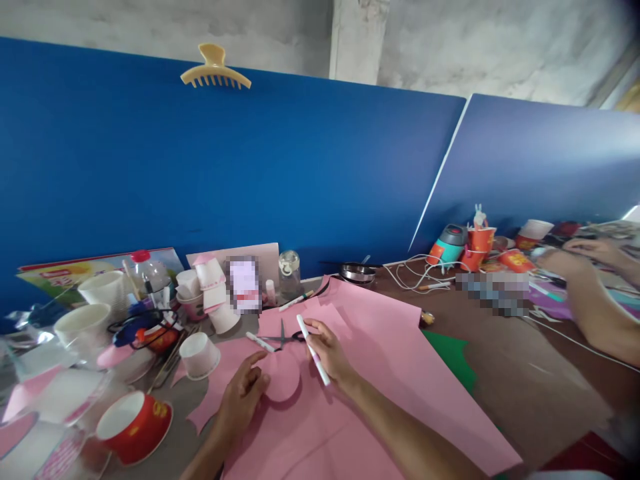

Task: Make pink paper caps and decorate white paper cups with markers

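Note:
My right hand [327,353] is closed round a white marker pen [316,360], which slants over the pink paper. At the left edge of a round pink paper piece [284,380] is my left hand [245,387], fingers bent and thumb on the rim. The round piece lies on a large pink sheet [395,363]. Just beyond it are scissors [283,339] with dark handles, blades apart, partly behind my right hand. A second white pen [260,342] lies beside them. A small white paper cup [199,355] stands left of my left hand.
Paper cups, a red paper bowl [135,427] and a clear bottle [150,273] crowd the left side. A phone [244,285] leans near the blue partition [300,167]. White cables [415,277] cross the right side, where another person's arms [595,300] reach in.

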`<action>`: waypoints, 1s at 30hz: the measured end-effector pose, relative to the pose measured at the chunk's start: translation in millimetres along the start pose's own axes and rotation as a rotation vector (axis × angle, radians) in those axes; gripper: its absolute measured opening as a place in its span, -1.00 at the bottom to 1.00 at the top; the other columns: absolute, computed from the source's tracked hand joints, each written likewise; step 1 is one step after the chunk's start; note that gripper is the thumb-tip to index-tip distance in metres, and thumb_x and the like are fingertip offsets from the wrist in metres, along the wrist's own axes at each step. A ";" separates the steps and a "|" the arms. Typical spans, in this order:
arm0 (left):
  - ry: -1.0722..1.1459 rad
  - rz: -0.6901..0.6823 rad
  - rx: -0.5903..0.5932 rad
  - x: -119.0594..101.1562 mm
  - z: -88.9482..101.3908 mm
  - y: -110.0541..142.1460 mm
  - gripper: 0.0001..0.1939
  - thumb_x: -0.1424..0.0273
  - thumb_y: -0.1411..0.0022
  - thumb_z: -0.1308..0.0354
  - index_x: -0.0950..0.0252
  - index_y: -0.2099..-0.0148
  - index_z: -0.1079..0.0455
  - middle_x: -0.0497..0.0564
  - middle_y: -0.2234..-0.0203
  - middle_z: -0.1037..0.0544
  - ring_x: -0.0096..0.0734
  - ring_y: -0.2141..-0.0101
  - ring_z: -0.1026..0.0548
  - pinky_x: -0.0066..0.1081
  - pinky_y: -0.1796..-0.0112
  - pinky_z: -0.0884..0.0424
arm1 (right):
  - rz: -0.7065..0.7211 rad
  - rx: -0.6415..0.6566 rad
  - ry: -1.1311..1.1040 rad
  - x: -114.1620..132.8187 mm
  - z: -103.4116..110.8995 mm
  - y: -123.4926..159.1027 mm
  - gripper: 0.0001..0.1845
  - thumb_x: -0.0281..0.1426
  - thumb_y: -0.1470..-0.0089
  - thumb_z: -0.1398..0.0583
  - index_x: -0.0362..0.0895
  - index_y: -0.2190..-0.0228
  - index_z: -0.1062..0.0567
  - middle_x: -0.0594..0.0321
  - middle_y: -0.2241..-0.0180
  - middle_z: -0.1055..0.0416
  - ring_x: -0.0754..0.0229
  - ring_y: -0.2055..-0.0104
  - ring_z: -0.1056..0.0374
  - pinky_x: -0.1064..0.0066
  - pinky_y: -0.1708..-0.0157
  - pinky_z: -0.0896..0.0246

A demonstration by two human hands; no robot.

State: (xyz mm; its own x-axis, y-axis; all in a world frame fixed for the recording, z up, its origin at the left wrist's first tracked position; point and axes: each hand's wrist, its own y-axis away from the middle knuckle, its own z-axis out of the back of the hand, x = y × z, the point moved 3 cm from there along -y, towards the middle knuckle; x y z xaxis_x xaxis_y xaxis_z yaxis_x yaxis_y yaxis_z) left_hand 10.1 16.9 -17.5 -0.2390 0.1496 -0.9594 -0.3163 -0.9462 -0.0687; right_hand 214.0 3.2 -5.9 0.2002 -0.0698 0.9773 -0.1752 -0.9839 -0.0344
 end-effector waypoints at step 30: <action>-0.413 -0.441 -0.051 -18.4 3.4 7.9 -0.71 0.25 -0.31 0.05 0.23 0.26 -0.45 0.03 0.44 -0.58 -0.31 0.41 -0.55 -0.43 0.38 -0.43 | -0.436 0.578 -0.510 1.8 -17.5 18.3 -0.69 -0.40 0.07 -0.24 -0.23 0.22 -0.47 0.17 0.48 -0.55 0.26 0.59 -0.41 0.46 0.52 -0.28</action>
State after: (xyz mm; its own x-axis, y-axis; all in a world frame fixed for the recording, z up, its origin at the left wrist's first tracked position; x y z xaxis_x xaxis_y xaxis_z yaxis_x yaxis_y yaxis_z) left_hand 8.9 7.6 0.5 -0.4348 0.6203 -0.6529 -0.4249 -0.7805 -0.4586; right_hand 194.2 -12.1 -1.1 0.5652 0.4020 0.7204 0.5040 -0.8596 0.0843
